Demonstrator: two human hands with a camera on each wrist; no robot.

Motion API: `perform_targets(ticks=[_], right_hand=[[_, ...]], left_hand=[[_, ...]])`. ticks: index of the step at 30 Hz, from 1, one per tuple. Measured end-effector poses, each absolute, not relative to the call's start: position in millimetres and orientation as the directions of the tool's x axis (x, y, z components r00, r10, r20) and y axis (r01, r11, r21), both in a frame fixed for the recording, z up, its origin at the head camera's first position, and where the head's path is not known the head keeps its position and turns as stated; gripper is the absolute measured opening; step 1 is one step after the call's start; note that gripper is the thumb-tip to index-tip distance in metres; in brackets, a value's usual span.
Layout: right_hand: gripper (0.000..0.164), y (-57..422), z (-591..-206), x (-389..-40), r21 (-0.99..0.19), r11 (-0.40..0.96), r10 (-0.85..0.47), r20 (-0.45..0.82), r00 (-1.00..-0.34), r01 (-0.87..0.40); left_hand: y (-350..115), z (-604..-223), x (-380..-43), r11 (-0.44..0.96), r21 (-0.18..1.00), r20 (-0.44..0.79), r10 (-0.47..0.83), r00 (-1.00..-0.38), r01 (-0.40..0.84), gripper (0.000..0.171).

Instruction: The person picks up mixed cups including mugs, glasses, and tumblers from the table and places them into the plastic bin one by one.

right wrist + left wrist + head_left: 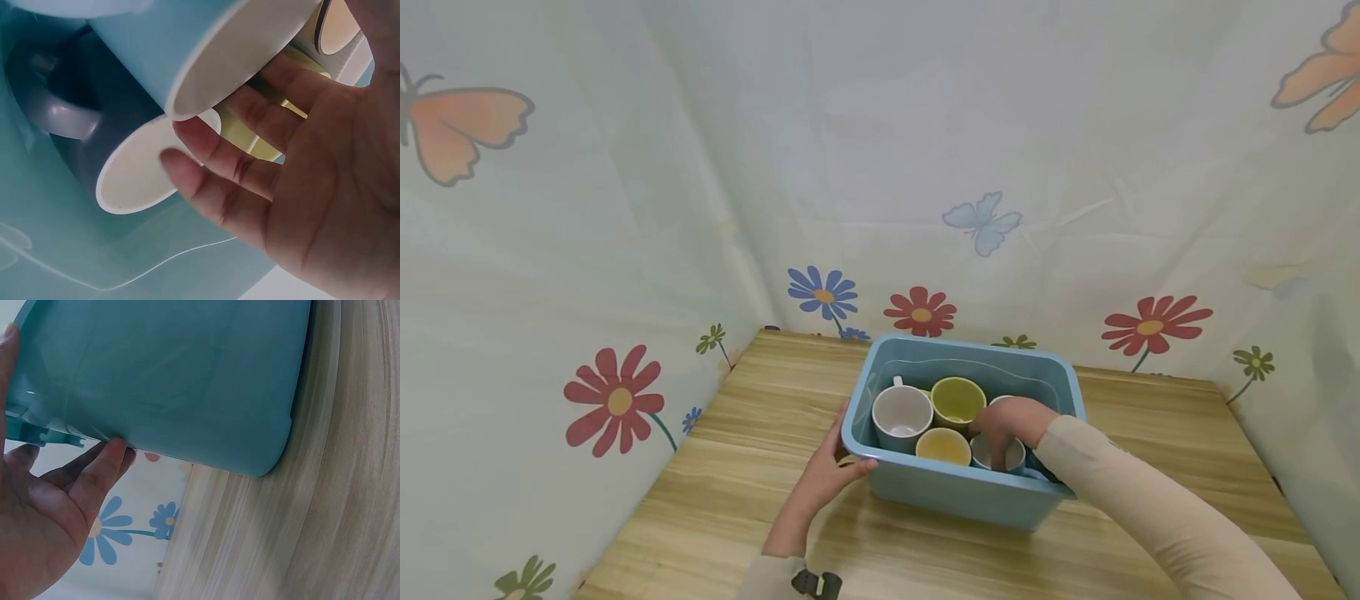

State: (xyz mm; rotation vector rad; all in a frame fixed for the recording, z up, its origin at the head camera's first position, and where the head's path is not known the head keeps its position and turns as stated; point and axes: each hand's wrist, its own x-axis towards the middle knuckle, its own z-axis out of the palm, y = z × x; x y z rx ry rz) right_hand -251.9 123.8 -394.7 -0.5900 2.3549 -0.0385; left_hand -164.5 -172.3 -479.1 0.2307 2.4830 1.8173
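Observation:
A light blue plastic bin point(955, 487) holds several mugs. My left hand point(830, 482) grips its front left corner, thumb on the front rim and fingers against the side point(103, 481). Inside the bin, my right hand point(1011, 421) pinches the rim of a light blue mug point(147, 47) with a white inside. Its fingers lie along the mug's outer wall; the thumb tip is hidden in the right wrist view. Beside that mug is a dark blue mug point(94, 119) with a white inside. A white-lined mug point(901, 414), a green mug point(958, 400) and a yellow-lined mug point(943, 447) stand to the left.
The bin stands on a wood-grain table point(715, 492). Behind and beside the table hangs a pale sheet point(880, 167) printed with flowers and butterflies. A dark band point(817, 583) is on the left wrist.

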Motion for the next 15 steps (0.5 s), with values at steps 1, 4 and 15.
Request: perform_targets(ticks=[1,4,15], right_hand=[[0.054,123.6,-394.7,-251.6,-0.181,0.899,-0.418,-0.628,-0.656,-0.399],[0.053,123.2,-395.0,-251.4,-0.177,0.903,-0.409,-0.63,-0.66,-0.391],[0.046,123.9,-392.7,-248.9,-0.187,0.907,-0.408,-0.621,-0.669,-0.378]], left_hand=[[-172.3,-479.1,-164.6,0.298,0.951,0.044,0.153,-0.987,0.089,0.106],[-172.3,-478.5,-164.3,0.3,0.95,0.044,0.15,-0.988,0.088,0.106],[-171.9,-477.0,-163.4,0.313,0.947,0.031,0.145,-0.989,0.076,0.107]])
